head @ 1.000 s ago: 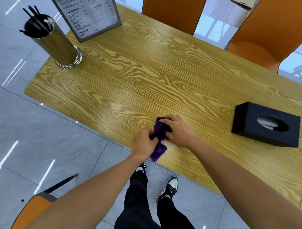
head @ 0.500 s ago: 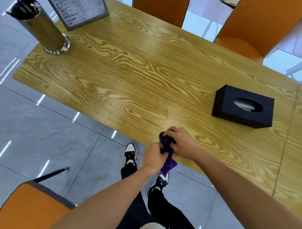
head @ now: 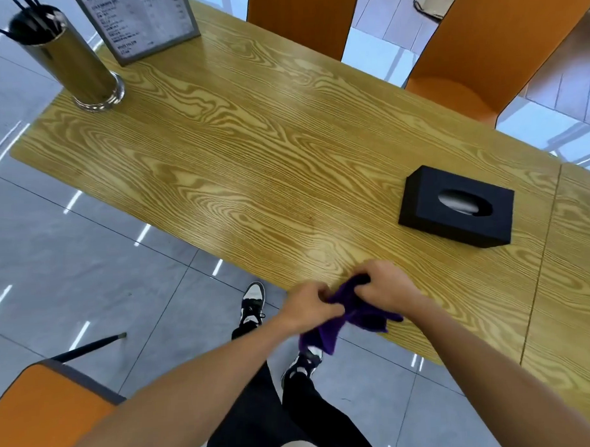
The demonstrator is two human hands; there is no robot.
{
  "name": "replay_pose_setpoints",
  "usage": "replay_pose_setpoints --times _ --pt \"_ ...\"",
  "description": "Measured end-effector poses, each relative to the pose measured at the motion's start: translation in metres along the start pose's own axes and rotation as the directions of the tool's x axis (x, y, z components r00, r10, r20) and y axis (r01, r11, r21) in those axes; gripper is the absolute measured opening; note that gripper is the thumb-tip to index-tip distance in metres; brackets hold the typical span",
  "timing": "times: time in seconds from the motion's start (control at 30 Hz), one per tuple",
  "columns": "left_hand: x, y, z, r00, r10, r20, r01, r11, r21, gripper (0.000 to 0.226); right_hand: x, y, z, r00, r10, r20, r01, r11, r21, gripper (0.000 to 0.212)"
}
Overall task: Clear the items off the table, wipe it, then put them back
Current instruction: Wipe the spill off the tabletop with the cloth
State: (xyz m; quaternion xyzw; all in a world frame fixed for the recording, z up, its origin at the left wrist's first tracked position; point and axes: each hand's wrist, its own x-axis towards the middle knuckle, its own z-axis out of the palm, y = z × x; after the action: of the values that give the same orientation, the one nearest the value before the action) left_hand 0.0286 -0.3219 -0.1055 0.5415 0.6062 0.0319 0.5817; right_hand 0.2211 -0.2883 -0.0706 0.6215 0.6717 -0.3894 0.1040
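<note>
Both hands, left hand (head: 308, 306) and right hand (head: 386, 288), clutch a purple cloth (head: 352, 316) at the near edge of the table (head: 251, 164). Tissue box (head: 456, 206) sits toward the right; menu stand (head: 143, 23) and chopstick holder (head: 70, 64) occupy the far left corner.

Bright, even lighting. Soft glare on table (head: 251, 164) near its front edge; streak reflections on floor (head: 70, 248) beside it. Wide-angle edge distortion.

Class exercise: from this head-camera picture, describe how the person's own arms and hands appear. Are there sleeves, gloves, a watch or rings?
Both forearms are bare up to the bottom edge of the picture, with no sleeves in view. The left hand and right hand wear no gloves. No watch, bracelet or ring shows on either wrist or on the visible fingers.
</note>
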Motion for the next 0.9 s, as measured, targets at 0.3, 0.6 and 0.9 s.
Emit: replay_pose_setpoints --times 0.3,0.6,0.9 --pt "0.075 0.031 -0.127 0.932 0.113 -0.343 -0.098 0.993 0.061 0.008 0.108 -0.049 -0.052 0.959 -0.001 -0.285 0.086 0.954 0.286 0.013" --pt "0.093 0.013 -0.139 0.899 0.207 -0.386 -0.094 0.952 0.292 0.024 0.130 -0.052 -0.024 0.965 -0.090 -0.247 0.119 0.987 0.104 0.049" --pt "0.070 0.012 -0.105 0.940 0.230 -0.252 -0.102 0.895 0.435 0.024 0.091 -0.044 0.007 0.960 -0.126 -0.249 0.100 0.989 -0.111 0.048"
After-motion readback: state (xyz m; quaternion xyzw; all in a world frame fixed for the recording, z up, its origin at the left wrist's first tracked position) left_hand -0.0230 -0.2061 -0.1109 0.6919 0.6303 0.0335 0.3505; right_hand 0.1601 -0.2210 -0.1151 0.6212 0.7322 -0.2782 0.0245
